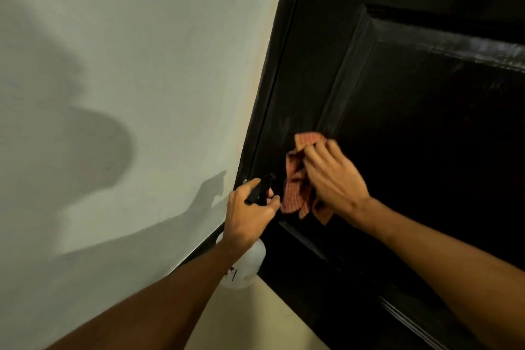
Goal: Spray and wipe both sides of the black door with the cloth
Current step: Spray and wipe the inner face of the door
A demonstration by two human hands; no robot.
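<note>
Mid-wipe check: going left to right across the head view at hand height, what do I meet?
Pale wall → left hand gripping the spray bottle → orange cloth → right hand → black door.

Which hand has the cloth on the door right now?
The right hand: it presses the orange cloth against the black door. The left hand instead grips the spray bottle.
</note>
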